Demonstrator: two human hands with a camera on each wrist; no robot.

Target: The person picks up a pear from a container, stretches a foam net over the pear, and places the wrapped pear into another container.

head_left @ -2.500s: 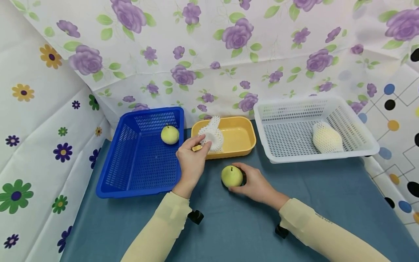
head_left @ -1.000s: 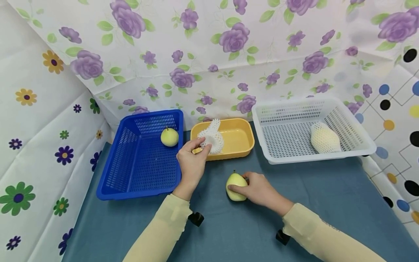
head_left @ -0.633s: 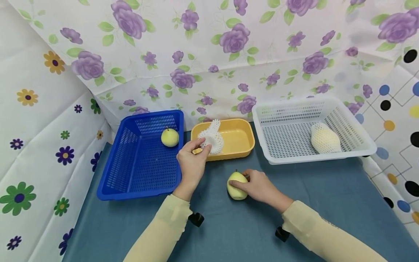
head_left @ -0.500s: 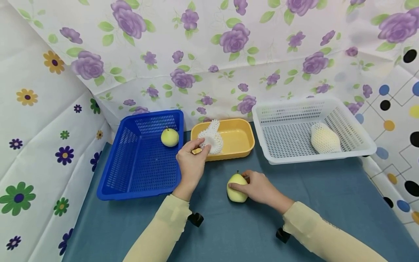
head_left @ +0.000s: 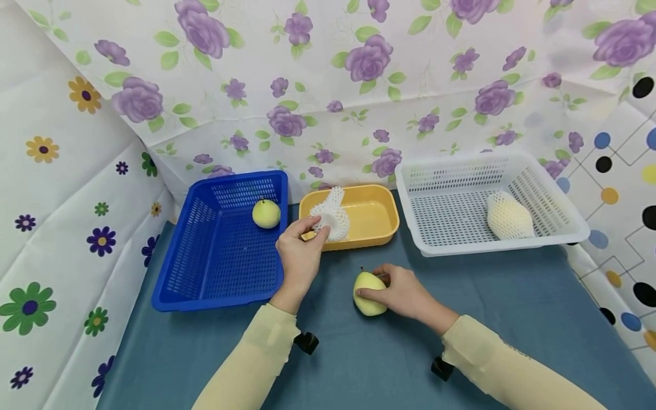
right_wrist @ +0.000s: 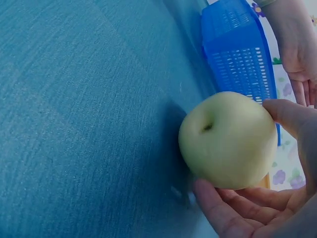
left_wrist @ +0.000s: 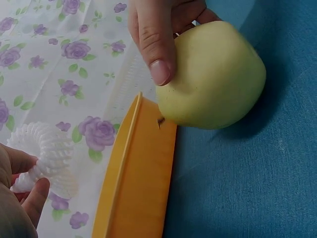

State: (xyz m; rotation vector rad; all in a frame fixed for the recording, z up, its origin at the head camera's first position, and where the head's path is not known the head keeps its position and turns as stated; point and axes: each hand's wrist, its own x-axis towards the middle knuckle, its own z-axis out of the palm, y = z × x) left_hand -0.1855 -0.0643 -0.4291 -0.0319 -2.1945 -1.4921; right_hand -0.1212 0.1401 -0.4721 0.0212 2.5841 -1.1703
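"Pear (head_left: 368,296) in the right hand (head_left: 407,293), was it?"

"Yes, just in front of the yellow tray (head_left: 374,216), with the stem upward and the fruit slightly tilted. The thumb lay along the near side and the fingers curved round behind, so the fruit was pinched between them."

"Did it touch the table (head_left: 369,364)?"

"I couldn't tell. Its shadow fell close by on the blue-green surface, but contact wasn't clear."

"And the left hand (head_left: 299,253)?"

"That one pinched a white foam net (head_left: 338,225) between thumb and fingertips. From the head camera the net overlapped the left part of the tray; from the left wrist it showed against the flowered backdrop (head_left: 333,68)."

"What stood on either side?"

"Left of the tray was a blue basket (head_left: 220,256), with a second pear (head_left: 266,214) near its far right corner. Right of the tray was a white basket (head_left: 446,213), and a netted fruit (head_left: 509,217) rested toward its right end."

"What did the person wear?"

"Pale yellow sleeves (head_left: 251,359), with a small black device (head_left: 306,343) under each wrist."
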